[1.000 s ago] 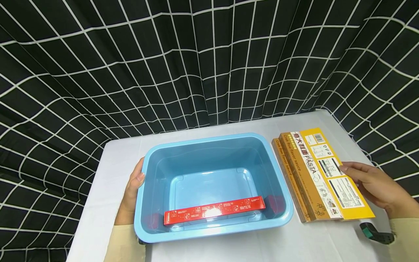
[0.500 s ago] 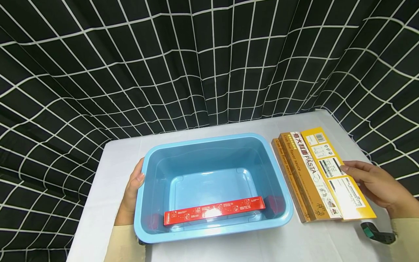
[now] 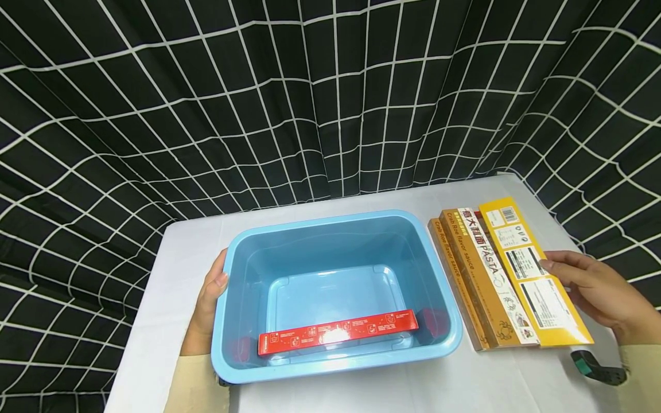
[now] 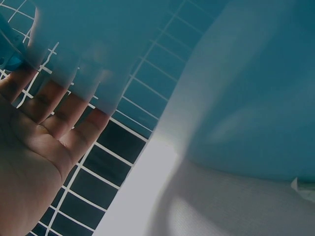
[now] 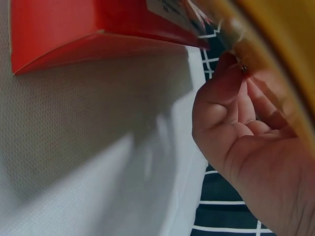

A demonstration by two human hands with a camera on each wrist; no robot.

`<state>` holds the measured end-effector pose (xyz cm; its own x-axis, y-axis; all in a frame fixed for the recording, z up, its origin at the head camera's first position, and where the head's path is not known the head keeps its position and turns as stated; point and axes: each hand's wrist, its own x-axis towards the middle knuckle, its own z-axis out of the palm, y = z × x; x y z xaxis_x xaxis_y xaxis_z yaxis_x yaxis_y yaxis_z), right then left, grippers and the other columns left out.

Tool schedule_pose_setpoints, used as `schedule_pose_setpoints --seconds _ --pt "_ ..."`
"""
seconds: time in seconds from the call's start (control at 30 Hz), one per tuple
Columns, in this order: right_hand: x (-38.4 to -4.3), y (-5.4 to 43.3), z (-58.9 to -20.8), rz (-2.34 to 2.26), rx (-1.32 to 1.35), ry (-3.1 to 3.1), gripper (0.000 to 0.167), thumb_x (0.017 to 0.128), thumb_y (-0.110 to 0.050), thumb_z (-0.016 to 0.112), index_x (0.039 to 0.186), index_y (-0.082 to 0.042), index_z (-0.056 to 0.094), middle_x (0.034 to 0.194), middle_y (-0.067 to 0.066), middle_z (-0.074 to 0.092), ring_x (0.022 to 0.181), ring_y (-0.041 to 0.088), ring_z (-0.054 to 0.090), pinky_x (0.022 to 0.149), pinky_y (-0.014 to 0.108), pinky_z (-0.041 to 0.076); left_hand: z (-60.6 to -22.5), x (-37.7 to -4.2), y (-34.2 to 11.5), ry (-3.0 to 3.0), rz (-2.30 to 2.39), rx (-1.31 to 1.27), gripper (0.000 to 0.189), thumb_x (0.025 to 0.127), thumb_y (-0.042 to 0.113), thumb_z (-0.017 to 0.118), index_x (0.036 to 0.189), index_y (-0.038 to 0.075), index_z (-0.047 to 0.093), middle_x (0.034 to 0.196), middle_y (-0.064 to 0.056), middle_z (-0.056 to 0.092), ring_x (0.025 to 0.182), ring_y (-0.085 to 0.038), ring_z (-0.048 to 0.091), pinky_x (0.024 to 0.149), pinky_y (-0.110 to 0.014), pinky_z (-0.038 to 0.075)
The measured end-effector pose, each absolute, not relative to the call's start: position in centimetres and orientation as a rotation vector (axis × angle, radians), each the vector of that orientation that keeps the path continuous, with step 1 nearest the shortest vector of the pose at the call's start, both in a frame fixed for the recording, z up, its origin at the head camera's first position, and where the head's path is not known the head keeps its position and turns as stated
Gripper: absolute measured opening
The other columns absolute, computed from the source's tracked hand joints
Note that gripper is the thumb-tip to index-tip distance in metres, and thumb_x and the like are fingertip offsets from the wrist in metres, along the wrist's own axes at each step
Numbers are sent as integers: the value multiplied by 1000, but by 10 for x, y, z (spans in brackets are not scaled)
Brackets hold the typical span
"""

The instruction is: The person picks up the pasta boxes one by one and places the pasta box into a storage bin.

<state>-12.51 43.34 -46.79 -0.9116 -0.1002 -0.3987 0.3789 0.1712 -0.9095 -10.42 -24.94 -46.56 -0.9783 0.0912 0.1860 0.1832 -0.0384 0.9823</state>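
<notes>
A blue plastic tub (image 3: 330, 367) stands in the middle of the head view. My left hand (image 3: 209, 304) grips its left rim, thumb over the edge; in the left wrist view the fingers (image 4: 64, 113) reach up against the tub's outer wall (image 4: 256, 98). Inside the tub lies a long red box (image 3: 338, 332). At the right, my right hand (image 3: 594, 287) pinches the outer edge of a yellow pasta box (image 3: 532, 275), which is tilted up. Beneath it the right wrist view shows a red box (image 5: 59, 29).
Brown pasta boxes (image 3: 480, 281) lie side by side between the tub and the yellow box. A white cloth covers the table (image 3: 320, 396). Black curtains with a white grid (image 3: 335, 115) enclose the back and sides.
The yellow box has shifted slightly to the right and tilted, baring a little red beside the brown box. My right hand moved with it; the left hand and tub stayed put.
</notes>
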Motion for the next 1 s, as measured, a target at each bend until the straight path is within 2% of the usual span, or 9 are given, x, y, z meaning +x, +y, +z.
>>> schedule_pose_setpoints --seconds 0.1,0.3,0.53,0.8,1.0 --pt "-125 433 -466 -1794 274 2089 22 115 -11 57 119 -31 61 108 -2 77 90 27 76 74 43 65 -466 -104 -250 -2131 -2198 -305 67 103 33 36 163 6 44 153 -21 54 137 -35 53 105 -43 54" --pt "-124 432 -465 -1738 267 2161 17 115 -13 58 128 -22 56 107 -6 76 89 27 76 74 43 65 -467 -104 -250 -2125 -2204 -308 67 103 32 36 163 5 43 153 -21 54 136 -34 54 105 -42 54" --pt "-124 433 -462 -1760 257 2191 24 114 -11 60 118 -34 64 107 -8 76 88 25 75 73 42 65 -466 -104 -250 -2127 -2193 -321 66 102 33 37 162 5 45 152 -19 56 136 -33 54 105 -41 53" --pt "-124 432 -460 -1760 262 2231 21 113 -10 60 123 -29 60 105 -10 75 86 25 75 72 40 65 -463 -103 -249 -2141 -2177 -328 66 102 32 38 162 8 46 153 -19 55 138 -34 53 107 -39 51" --pt "-125 430 -458 -1789 276 2221 24 113 -10 62 119 -34 63 105 -10 76 85 26 75 72 42 65 -463 -104 -248 -2139 -2176 -313 67 101 33 38 162 7 47 153 -20 55 138 -35 52 108 -39 51"
